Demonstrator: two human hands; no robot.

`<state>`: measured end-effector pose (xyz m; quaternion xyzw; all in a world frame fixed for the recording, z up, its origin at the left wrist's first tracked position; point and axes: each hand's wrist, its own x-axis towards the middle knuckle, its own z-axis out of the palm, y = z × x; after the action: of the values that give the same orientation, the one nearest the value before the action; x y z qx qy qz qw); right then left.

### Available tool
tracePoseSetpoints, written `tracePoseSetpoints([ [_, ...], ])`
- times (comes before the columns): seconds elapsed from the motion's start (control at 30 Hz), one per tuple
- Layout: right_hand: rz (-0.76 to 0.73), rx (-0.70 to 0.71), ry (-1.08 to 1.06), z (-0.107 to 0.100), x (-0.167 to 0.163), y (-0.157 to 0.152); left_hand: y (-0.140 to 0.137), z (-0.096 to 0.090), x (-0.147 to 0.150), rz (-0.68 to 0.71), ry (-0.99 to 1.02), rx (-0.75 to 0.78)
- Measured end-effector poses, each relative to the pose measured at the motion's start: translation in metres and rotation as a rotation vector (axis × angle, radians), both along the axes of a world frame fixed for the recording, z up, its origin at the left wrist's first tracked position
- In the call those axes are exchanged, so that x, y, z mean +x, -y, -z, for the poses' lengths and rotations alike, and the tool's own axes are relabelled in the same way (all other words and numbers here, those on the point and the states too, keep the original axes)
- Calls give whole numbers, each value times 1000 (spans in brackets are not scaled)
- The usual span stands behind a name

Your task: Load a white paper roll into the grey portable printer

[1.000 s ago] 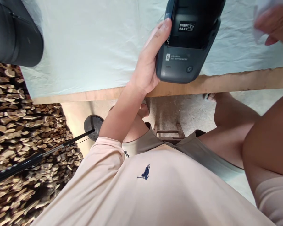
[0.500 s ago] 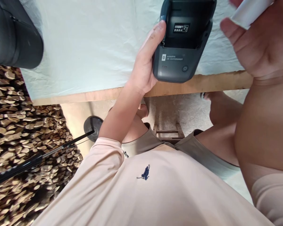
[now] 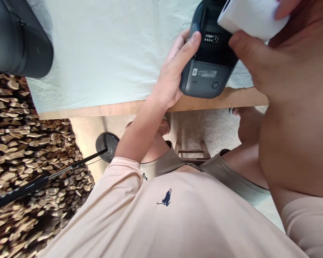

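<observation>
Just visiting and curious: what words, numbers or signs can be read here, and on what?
No words are clear enough to quote.
Dark device: a power sign.
White tag on it: probably a Bluetooth mark.
Print beside that: too small and blurred.
Bay label: rows of characters, too blurred.
White roll: no writing visible.
Shirt: dark emblem, wordless.

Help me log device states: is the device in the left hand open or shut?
Open. The device shows its bay uncovered, a label visible inside; the roll in the right hand hides part of it.
</observation>
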<state>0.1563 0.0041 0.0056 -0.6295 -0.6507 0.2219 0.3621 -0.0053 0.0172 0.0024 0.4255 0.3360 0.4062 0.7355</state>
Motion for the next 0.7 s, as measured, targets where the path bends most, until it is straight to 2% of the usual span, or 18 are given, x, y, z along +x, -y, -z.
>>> tracePoseSetpoints([
  [0.07,-23,125,154,-6,-9,0,1,-1,0,-8,-21,8],
  [0.1,-46,136,219,-8,-11,0,1,-1,1,-14,-23,10],
  [0.27,-122,63,370,-9,-3,-2,3,-3,3,-19,-43,-3],
  [0.4,-148,48,447,-9,-1,-1,4,-3,4,-70,38,-39],
  [0.47,-148,54,427,-10,-2,0,4,-2,4,-87,136,-125],
  [0.57,-156,6,360,-13,-6,1,3,2,3,-176,419,-432],
  [0.6,-162,-12,354,-14,-7,2,3,4,3,-196,461,-473],
  [0.63,-165,-24,363,-15,-7,2,3,4,4,-196,449,-458],
  [0.7,-151,-29,397,-17,-7,2,4,5,4,-141,289,-289],
])
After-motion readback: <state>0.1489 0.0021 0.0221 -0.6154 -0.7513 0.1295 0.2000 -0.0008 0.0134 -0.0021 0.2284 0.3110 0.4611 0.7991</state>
